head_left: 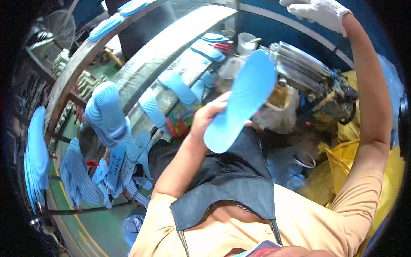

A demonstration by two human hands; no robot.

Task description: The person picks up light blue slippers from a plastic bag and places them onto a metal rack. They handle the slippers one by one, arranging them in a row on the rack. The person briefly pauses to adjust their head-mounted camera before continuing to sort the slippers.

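Note:
My bare left hand [207,118] holds a long light-blue shoe insole [244,100] by its lower edge, tilted up in front of my chest and dark apron [231,180]. The insole's upper tip sits in front of a metal roller machine [308,73]. My right hand [319,12], in a white knit glove, is raised high at the top right edge of the view, above the machine. Its fingers point left and are partly cut off by the frame, so I cannot tell whether they hold anything.
A long curved bench [171,55] carries several blue insoles [177,83], red scissors [222,46] and a white cup [247,42]. Racks of blue soles [105,113] hang at the left. Yellow plastic bags [364,162] lie at the right. A fan [55,28] stands far left.

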